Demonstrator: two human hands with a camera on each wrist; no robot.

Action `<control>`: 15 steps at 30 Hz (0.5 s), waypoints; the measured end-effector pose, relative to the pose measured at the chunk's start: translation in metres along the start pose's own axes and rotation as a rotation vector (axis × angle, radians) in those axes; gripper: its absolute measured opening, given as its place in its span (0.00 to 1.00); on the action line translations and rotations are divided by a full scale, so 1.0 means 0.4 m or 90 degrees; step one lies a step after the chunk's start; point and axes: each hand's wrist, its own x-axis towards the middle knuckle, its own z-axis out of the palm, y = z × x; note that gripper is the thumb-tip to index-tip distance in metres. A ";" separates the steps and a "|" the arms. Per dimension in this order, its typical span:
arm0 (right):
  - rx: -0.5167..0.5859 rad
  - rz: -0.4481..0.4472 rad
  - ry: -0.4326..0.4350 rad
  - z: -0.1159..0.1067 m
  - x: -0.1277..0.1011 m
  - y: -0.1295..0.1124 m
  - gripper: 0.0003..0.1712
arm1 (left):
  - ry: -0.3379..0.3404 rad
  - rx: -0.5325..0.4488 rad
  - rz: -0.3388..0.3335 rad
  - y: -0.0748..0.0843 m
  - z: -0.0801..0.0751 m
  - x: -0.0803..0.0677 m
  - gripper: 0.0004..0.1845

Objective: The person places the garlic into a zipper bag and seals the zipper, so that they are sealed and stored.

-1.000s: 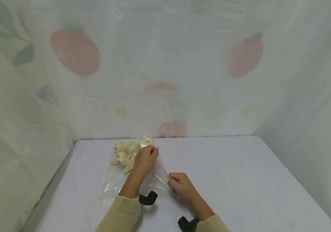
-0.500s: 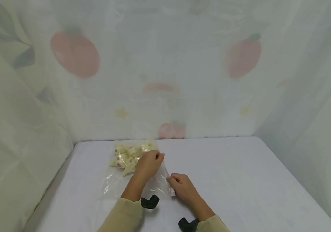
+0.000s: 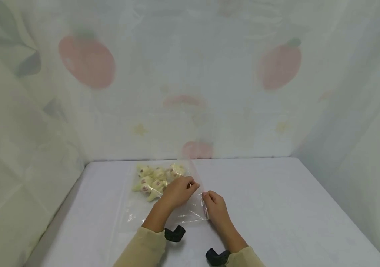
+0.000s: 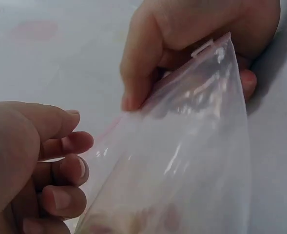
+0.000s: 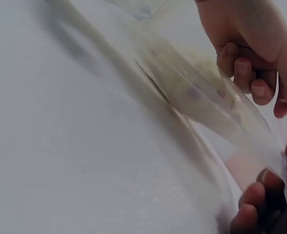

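Note:
A clear zip bag (image 3: 135, 213) with a pink closure strip lies at the left middle of the table. Inside it are several garlic bulbs (image 3: 158, 185), whitish with purple marks. My right hand (image 3: 216, 207) pinches the bag's pink edge near its front corner; in the left wrist view that hand (image 4: 197, 29) has thumb and fingers on the strip. Over the bag is my left hand (image 3: 179, 192), close to the same edge. Its fingers (image 4: 63, 197) are loosely curled, with a gap between thumb and index finger, and hold nothing that I can see.
A white-covered table (image 3: 276, 207) stretches to the right of the hands. Behind it hangs a pale curtain (image 3: 190, 66) with faded fruit prints, and more cloth (image 3: 16, 167) closes the left side. Black curved pieces (image 3: 175, 234) sit at both wrists.
The bag and its garlic have shifted a little to the right. My left hand has moved rightward and nearer the right hand, which has risen slightly along the pink edge.

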 end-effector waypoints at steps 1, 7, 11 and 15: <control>0.014 0.016 0.021 -0.002 0.003 0.000 0.18 | 0.007 0.001 0.002 -0.001 -0.005 0.001 0.11; 0.094 0.080 0.120 -0.029 0.021 -0.005 0.15 | 0.047 -0.018 -0.028 -0.012 -0.028 0.007 0.11; 0.102 0.107 0.164 -0.048 0.024 0.000 0.14 | 0.053 -0.042 -0.043 -0.022 -0.037 0.007 0.10; 0.105 0.119 0.179 -0.063 0.030 0.013 0.14 | 0.054 -0.065 -0.050 -0.031 -0.050 0.006 0.10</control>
